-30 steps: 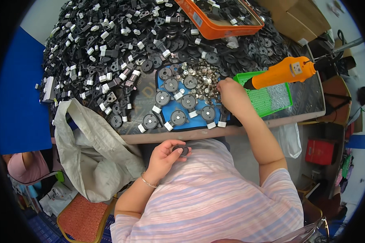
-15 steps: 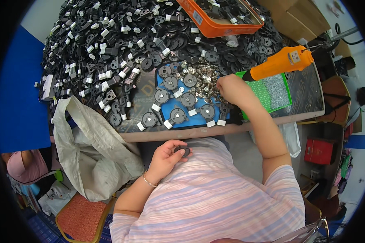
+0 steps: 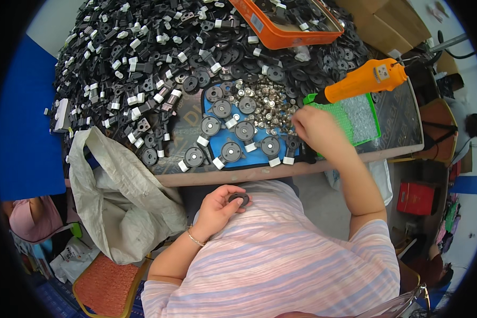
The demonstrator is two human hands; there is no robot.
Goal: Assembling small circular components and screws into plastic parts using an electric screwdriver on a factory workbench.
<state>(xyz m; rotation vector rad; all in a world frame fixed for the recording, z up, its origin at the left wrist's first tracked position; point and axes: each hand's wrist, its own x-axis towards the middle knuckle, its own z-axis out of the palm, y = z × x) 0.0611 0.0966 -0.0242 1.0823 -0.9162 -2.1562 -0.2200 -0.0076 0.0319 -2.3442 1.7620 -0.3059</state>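
In front of my body, close to the table's edge, my left hand (image 3: 219, 208) pinches a small round black plastic disc (image 3: 239, 199) between thumb and fingers. My right hand (image 3: 319, 129) is over the table, between a pile of small shiny metal caps (image 3: 267, 106) and a green tray (image 3: 377, 114) of small silvery pieces. Its fingers are curled together, and whatever they hold is hidden. Several black round parts with white tabs, such as this wheel-like piece (image 3: 231, 151), lie on a blue mat (image 3: 254, 157) left of that hand.
An orange power screwdriver (image 3: 365, 80) hangs above the green tray. A large heap of black and white parts (image 3: 127, 69) covers the table's far left. Behind stands an orange tray (image 3: 302, 40) beside a cardboard box (image 3: 387, 24). A pale woven sack (image 3: 116, 201) hangs at the left edge.
My right hand has drawn back from the metal caps, slightly to the right and nearer to me. The orange screwdriver has shifted a little. My left hand still holds the disc.
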